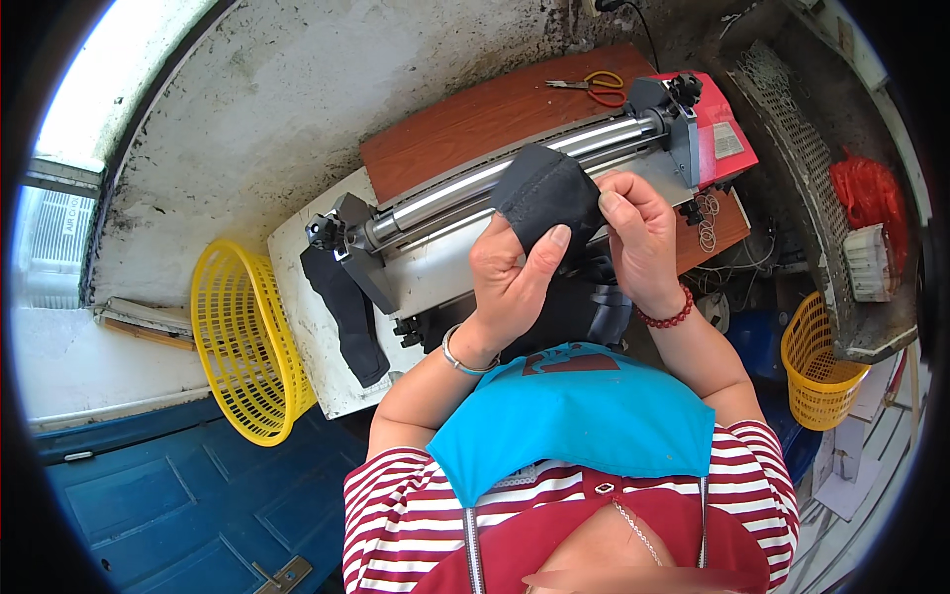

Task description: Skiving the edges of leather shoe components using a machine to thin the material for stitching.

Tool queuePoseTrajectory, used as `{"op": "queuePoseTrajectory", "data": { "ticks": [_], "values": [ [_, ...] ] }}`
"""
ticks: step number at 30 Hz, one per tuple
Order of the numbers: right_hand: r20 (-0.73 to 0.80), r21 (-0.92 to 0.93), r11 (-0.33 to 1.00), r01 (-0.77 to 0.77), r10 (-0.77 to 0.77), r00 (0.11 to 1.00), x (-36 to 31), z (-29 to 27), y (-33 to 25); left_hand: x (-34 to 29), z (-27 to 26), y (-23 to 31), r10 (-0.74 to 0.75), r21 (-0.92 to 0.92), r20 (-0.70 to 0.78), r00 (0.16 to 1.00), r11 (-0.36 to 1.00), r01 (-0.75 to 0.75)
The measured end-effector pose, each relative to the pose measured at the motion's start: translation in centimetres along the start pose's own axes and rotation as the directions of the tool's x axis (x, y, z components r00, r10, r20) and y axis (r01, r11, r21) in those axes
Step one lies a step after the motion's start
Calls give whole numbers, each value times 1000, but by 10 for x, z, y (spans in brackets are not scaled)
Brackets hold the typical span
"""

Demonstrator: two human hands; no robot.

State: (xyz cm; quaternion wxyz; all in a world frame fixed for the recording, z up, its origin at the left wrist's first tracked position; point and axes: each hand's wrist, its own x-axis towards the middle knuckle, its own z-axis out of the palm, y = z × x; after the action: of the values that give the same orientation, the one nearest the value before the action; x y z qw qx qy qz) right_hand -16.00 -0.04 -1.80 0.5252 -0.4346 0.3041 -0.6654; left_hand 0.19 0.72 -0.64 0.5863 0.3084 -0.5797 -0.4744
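Observation:
A piece of black fabric (550, 194) is held up between my two hands, in front of a machine with shiny metal rollers (445, 196). My left hand (511, 269) grips it from the left, thumb on the near face and the other fingers hidden behind the cloth. At its right edge my right hand (638, 230) pinches the fabric between thumb and fingertips. More black cloth (564, 315) lies below my hands, over the edge of my blue apron (584, 421). Left of the rollers, a long black fabric piece (343, 315) rests on the white tabletop (307, 371).
Scissors with red and yellow handles (599, 89) lie on a brown board (435, 129) behind the rollers. A yellow basket (247, 342) stands left of the table, another yellow basket (823, 366) at the right. A red plastic bag (869, 198) sits on the far-right shelf.

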Motion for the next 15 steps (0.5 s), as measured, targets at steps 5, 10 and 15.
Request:
{"op": "queuePoseTrajectory", "data": {
  "ticks": [5, 10, 15],
  "values": [
    [76, -94, 992, -81, 88, 993, 5, -5, -6, 2, -9, 0, 108, 207, 116, 987, 970, -130],
    [-4, 101, 986, -133, 134, 991, 3, 5, -5, 5, -10, -6, 166, 176, 141, 976, 966, -190],
    [55, 342, 902, -262, 259, 964, 0, 7, -11, 2, -11, 0, -19, 36, 150, 988, 999, 14]
  ]
}}
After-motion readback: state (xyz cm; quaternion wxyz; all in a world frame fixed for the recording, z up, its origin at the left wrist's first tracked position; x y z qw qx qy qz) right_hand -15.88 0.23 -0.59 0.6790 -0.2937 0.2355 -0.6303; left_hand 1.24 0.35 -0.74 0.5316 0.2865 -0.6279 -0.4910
